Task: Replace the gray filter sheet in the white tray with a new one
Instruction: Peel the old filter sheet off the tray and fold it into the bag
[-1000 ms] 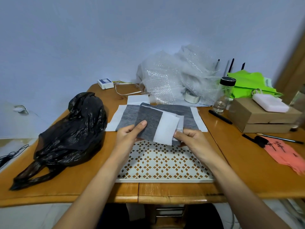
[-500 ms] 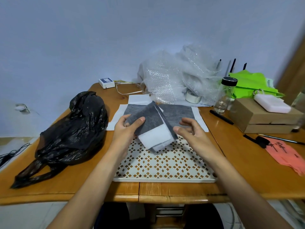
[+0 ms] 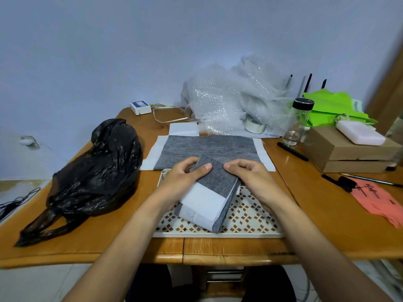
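A white tray [image 3: 250, 217] with a diamond-cut lattice lies at the table's near edge. Above it I hold a folded gray filter sheet [image 3: 218, 184] with white borders, bundled into a thick wad. My left hand [image 3: 181, 184] grips its left side with the thumb on top. My right hand [image 3: 250, 177] pinches its upper right edge. Behind the tray a second gray filter sheet [image 3: 207, 146] with white margins lies flat and unfolded on the table.
A crumpled black plastic bag [image 3: 93, 171] sits left of the tray. Bubble wrap [image 3: 235, 99], a tape roll [image 3: 254, 125] and a glass jar [image 3: 297, 123] stand behind. Cardboard boxes [image 3: 349, 153], a black pen [image 3: 292, 151] and pink paper [image 3: 379, 197] lie right.
The folded sheet has been folded further and brought down and nearer over the tray. My right hand, apart from it half a second ago, now pinches it again.
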### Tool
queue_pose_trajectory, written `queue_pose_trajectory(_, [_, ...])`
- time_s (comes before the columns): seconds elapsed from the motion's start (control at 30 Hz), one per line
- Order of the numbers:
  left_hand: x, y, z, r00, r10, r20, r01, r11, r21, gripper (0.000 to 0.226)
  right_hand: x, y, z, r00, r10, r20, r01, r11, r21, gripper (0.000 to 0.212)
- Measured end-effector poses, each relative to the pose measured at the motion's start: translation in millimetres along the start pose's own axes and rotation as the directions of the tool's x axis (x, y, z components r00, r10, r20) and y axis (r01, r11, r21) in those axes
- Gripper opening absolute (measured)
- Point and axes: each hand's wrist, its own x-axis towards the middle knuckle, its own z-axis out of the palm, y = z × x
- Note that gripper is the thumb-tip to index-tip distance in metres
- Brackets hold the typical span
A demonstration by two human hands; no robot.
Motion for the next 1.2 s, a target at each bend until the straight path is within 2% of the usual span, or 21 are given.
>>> queue_pose_trajectory(0.17, [-9, -9, -1, 0.986, -0.143, 0.085, 0.147, 0.988, -0.048, 0.023, 4, 8, -5, 0.999, -0.018, -0.05, 0.02, 0.998, 0.053, 0.013])
queue_pose_trajectory(0.33, [-12, -16, -2, 0.979, -0.155, 0.132, 0.161, 0.986, -0.035, 0.021, 6, 9, -5, 0.991, -0.019, -0.13, 0.032, 0.994, 0.105, 0.007])
queue_pose_trajectory(0.4, [-11, -16, 0, 0.986, -0.131, 0.1, 0.136, 0.99, -0.047, 0.017, 6, 9, -3, 0.991, 0.015, -0.132, 0.008, 0.985, 0.172, 0.02])
queue_pose_trajectory(0.5, [-8, -17, 4, 0.995, -0.096, 0.039, 0.099, 0.991, -0.086, 0.025, 2, 10, 0, 0.995, 0.097, -0.015, -0.091, 0.964, 0.25, 0.039])
queue_pose_trajectory(0.6, [-5, -18, 8, 0.998, -0.057, -0.036, 0.051, 0.99, -0.131, 0.03, 0, 14, 4, 0.988, 0.145, 0.05, -0.151, 0.975, 0.164, 0.031])
queue_pose_trajectory(0.67, [-4, -19, 11, 0.996, -0.053, -0.075, 0.043, 0.99, -0.135, 0.026, 0, 17, 7, 0.988, 0.144, 0.046, -0.147, 0.986, 0.073, 0.023])
queue_pose_trajectory(0.77, [-3, -22, 6, 0.991, -0.09, -0.102, 0.074, 0.986, -0.149, 0.027, -1, 17, 6, 0.993, 0.115, 0.036, -0.117, 0.992, 0.046, 0.012])
queue_pose_trajectory(0.83, [-2, -23, -3, 0.991, -0.091, -0.096, 0.076, 0.986, -0.146, 0.036, -1, 15, 3, 0.995, 0.09, 0.045, -0.092, 0.995, 0.041, 0.015])
queue_pose_trajectory(0.93, [-3, -23, -14, 0.996, -0.057, -0.076, 0.054, 0.998, -0.042, 0.06, -1, 15, -2, 0.994, 0.073, 0.077, -0.077, 0.996, 0.045, 0.02])
queue_pose_trajectory(1.07, [-4, -27, -17, 0.999, -0.022, -0.043, 0.022, 1.0, -0.003, 0.034, -1, 17, -1, 0.994, 0.057, 0.095, -0.061, 0.997, 0.038, 0.018])
queue_pose_trajectory(1.2, [-3, -35, -20, 0.997, -0.074, -0.016, 0.073, 0.996, -0.043, 0.044, 1, 28, -1, 0.988, 0.106, 0.113, -0.111, 0.993, 0.045, 0.019])
